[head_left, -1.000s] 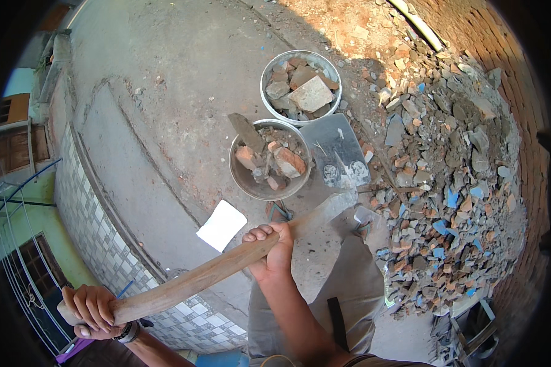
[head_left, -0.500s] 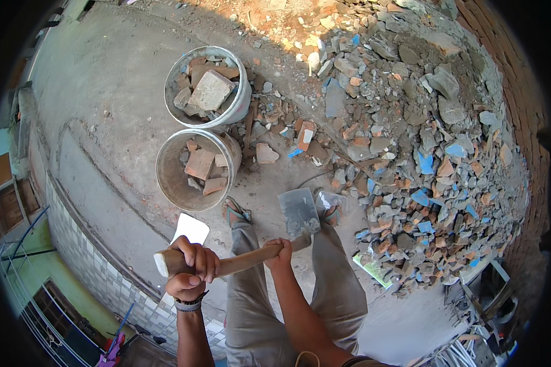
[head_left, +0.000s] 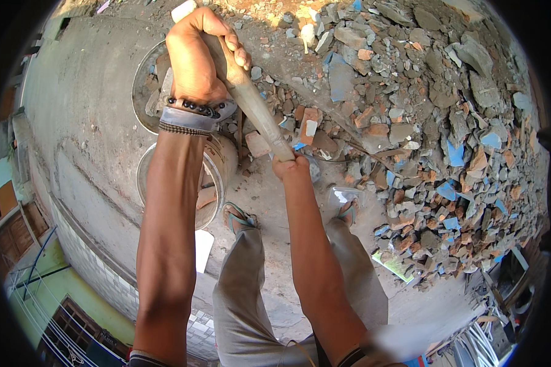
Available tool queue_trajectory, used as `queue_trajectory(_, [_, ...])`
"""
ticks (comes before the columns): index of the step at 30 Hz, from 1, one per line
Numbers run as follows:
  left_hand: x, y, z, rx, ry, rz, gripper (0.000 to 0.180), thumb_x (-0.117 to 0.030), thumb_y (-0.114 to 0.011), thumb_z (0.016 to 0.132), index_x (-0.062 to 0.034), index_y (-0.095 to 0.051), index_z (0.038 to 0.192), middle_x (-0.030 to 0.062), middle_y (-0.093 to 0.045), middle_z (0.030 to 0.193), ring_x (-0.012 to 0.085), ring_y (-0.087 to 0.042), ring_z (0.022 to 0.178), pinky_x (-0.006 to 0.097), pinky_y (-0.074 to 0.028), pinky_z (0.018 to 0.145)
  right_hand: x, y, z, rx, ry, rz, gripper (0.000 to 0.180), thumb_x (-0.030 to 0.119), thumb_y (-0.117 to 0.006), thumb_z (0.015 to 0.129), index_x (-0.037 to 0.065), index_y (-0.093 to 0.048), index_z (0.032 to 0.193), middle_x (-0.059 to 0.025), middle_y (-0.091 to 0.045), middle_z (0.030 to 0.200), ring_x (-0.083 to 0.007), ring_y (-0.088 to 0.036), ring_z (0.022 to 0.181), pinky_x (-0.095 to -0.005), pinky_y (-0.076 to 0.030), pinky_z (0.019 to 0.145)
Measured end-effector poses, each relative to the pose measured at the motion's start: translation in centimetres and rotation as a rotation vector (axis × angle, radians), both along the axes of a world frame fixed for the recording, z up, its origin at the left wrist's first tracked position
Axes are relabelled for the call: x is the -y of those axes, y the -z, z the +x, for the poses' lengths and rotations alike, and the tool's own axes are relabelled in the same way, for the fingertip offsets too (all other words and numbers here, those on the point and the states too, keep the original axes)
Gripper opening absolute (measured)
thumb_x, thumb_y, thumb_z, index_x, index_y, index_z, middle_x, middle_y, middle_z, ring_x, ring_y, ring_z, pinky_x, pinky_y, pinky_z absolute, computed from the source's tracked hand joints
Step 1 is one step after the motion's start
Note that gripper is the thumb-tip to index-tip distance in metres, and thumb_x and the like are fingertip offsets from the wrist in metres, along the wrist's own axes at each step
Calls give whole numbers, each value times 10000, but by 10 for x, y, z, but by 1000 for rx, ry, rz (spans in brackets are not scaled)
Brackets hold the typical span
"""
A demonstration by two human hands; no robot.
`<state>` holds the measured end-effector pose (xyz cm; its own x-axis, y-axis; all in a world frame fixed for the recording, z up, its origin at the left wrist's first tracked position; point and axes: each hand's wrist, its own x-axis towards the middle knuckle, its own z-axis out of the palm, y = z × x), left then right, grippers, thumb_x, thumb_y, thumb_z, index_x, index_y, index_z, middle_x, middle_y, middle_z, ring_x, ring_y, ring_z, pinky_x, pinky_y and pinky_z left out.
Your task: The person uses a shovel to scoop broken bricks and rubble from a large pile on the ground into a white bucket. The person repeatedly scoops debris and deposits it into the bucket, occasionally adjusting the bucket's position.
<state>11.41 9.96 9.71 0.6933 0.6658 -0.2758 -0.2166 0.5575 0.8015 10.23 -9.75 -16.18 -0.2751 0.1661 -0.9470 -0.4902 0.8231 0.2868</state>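
Note:
My left hand (head_left: 196, 61) is closed round the upper end of a hoe's wooden handle (head_left: 260, 113), raised high in front of me. A pale butt end (head_left: 183, 10) pokes out beyond that hand. Lower on the same handle, my right hand (head_left: 292, 165) is wrapped round it. The hoe's blade is mostly hidden behind the right hand. Beneath my left arm stand two buckets, both partly covered: the far bucket (head_left: 138, 98) has chunks of rubble in it, and the near bucket (head_left: 228, 168) shows a brick piece inside.
A wide rubble heap (head_left: 434, 147) of broken concrete, brick and blue-painted bits fills the right side. Loose brick pieces (head_left: 258, 144) lie between it and the buckets. My sandalled feet (head_left: 240, 217) stand on the concrete floor, with a white sheet (head_left: 203, 251) near the left one.
Both hands have lifted the hoe up and away from me. The left hand rose most, now over the far bucket. The blade, seen earlier between my feet, is mostly out of sight.

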Motion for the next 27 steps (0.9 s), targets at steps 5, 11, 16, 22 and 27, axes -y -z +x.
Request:
queue_trajectory(5, [70,-44,-47,8,-73,276,239,-175,-498,638,-79,-409,838,62,-459,660,206,-472,582,366,-422,644,-22,0,3,364,-204,277,140,59,-481,850,73,-539,723,-34,-598,709,-217,-602,615,-366,-548,663])
queue_trajectory(11, [207,-87,-107,4,57,358,379,-78,-717,603,-88,-448,870,66,-534,674,199,-531,610,344,-407,609,79,1,-34,28,214,860,193,77,-562,777,93,-493,597,12,-534,584,-109,-553,563,-286,-511,618])
queue_trajectory(16, [205,-153,-130,-14,-28,250,340,-67,-713,650,-107,-450,861,66,-558,698,219,-559,646,390,-417,686,76,-66,-59,117,110,816,191,98,-574,772,103,-494,598,17,-541,595,-111,-542,559,-253,-506,602])
queue_trajectory(22, [179,-273,-199,72,74,404,303,-88,-701,742,-115,-453,913,54,-566,736,199,-570,596,376,-459,601,59,-213,-107,146,25,681,173,108,-555,801,111,-462,655,28,-486,613,-105,-497,548,-247,-488,564])
queue_trajectory(27, [150,-369,-325,187,-199,403,241,-113,-675,781,-107,-442,844,30,-518,601,170,-543,508,346,-464,548,30,-351,-188,251,-177,591,153,155,-556,815,138,-447,710,57,-439,639,-71,-453,564,-247,-442,593])
